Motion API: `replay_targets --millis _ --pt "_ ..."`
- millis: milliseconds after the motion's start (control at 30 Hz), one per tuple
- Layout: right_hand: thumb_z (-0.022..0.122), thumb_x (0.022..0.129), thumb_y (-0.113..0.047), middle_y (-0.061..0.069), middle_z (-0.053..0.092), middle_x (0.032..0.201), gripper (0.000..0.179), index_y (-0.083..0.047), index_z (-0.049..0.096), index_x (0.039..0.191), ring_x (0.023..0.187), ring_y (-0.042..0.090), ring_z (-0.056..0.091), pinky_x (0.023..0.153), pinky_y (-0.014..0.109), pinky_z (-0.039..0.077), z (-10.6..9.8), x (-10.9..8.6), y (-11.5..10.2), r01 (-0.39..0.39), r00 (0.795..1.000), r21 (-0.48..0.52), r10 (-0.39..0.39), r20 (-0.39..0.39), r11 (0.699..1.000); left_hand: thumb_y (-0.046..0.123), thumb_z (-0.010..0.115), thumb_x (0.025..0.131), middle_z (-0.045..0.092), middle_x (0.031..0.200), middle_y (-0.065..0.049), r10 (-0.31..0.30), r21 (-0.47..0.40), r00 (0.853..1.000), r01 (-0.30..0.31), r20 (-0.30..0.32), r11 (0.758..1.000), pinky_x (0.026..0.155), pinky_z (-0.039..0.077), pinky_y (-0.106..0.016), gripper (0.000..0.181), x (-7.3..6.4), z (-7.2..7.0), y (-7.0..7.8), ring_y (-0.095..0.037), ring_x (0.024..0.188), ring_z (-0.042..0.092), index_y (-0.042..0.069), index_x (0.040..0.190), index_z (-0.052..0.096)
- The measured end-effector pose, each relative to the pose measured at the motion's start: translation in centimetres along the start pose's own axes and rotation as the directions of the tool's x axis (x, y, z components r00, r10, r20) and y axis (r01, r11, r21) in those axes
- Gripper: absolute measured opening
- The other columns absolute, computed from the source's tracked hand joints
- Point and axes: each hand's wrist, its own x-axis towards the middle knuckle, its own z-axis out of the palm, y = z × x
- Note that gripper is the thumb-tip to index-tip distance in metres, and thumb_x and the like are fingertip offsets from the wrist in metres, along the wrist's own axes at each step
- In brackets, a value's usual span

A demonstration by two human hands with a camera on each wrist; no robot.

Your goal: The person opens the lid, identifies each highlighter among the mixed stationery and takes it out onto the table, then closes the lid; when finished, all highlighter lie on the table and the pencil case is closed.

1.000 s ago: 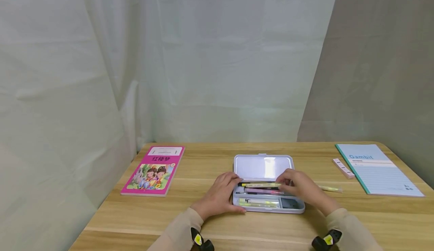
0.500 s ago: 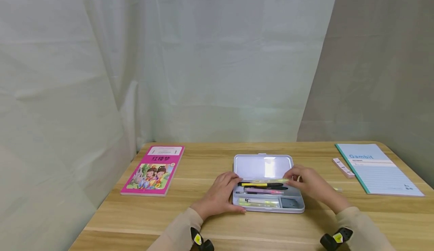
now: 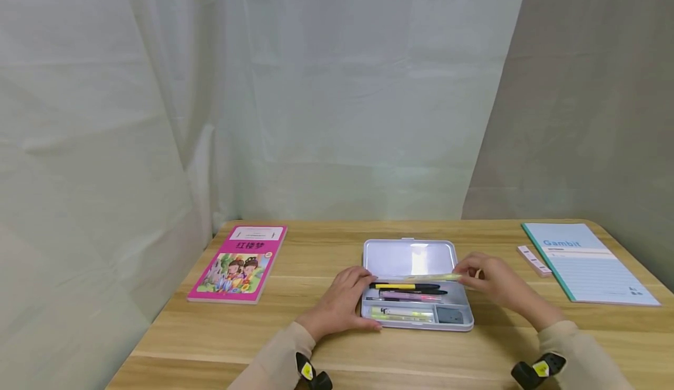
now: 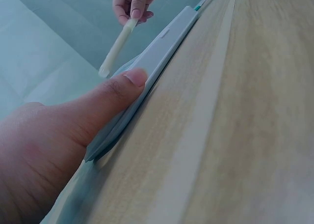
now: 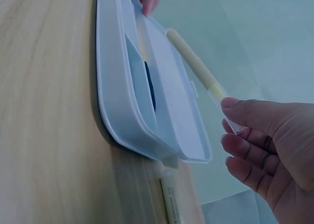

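Observation:
A white pencil case (image 3: 419, 325) lies with its lid (image 3: 400, 258) folded back. Inside are a yellow-and-black pen (image 3: 404, 286), a black pen, a pink pen (image 3: 408, 297), pale yellow items (image 3: 401, 314) and a dark grey block (image 3: 450, 316). My left hand (image 3: 339, 302) holds the case's left end, its thumb (image 4: 117, 89) pressed along the front side. Between thumb and fingers my right hand (image 3: 489, 282) pinches a pale yellow pen (image 5: 194, 62) by its clear end, raised above the case. In the head view the pen blurs against the lid.
In the right wrist view another pale pen (image 5: 170, 197) lies on the table beside the case. A pink picture book (image 3: 237, 265) is at the left. At the right are a small pink box (image 3: 534, 261) and a Gambit notebook (image 3: 592, 267).
My right hand has moved to the right and slightly up, taking the pale yellow pen with it from over the other pens. The left hand and the case stay where they were.

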Motion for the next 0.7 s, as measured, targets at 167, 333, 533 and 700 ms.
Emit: replay_targets --millis 167,333,533,700 --pt "0.071 0.085 -0.011 -0.009 0.06 0.082 0.006 -0.014 0.07 0.09 0.072 -0.004 0.045 0.059 0.018 0.044 -0.6 -0.4 0.3 0.01 0.999 0.0 -0.01 -0.035 1.0 0.068 0.072 0.068 0.045 0.136 -0.001 0.007 -0.002 1.0 -0.007 -0.01 1.0 0.119 0.029 -0.039 0.093 0.0 0.0 -0.1 -0.021 0.133 0.038 0.011 0.138 0.048" --pt "0.071 0.085 -0.009 -0.01 0.061 0.082 0.008 -0.013 0.071 0.092 0.072 -0.006 0.045 0.058 0.017 0.045 -1.0 -0.9 0.8 0.026 0.997 -0.017 -0.027 -0.067 1.0 0.068 0.073 0.068 0.046 0.135 -0.001 0.007 0.0 1.0 -0.007 -0.013 1.0 0.119 0.028 -0.038 0.093 0.0 0.0 -0.1 -0.02 0.133 0.038 0.011 0.138 0.048" --pt "0.072 0.083 -0.009 -0.011 0.061 0.08 0.008 -0.015 0.071 0.09 0.07 -0.007 0.045 0.057 0.017 0.046 -1.4 -1.6 1.4 0.021 0.993 -0.04 -0.025 -0.115 0.999 0.067 0.074 0.067 0.046 0.135 -0.001 0.009 0.0 1.0 -0.009 -0.015 1.0 0.119 0.028 -0.038 0.093 0.0 0.0 0.0 -0.02 0.132 0.039 0.011 0.137 0.048" --pt "0.071 0.084 -0.009 -0.011 0.061 0.082 0.009 -0.014 0.07 0.091 0.073 -0.008 0.045 0.058 0.017 0.045 -1.8 -2.3 2.1 0.025 0.989 -0.048 -0.032 -0.141 0.999 0.067 0.073 0.067 0.046 0.135 -0.001 0.012 0.002 1.0 -0.012 -0.016 1.0 0.119 0.028 -0.038 0.093 0.0 0.1 -0.1 -0.02 0.132 0.039 0.012 0.138 0.048"
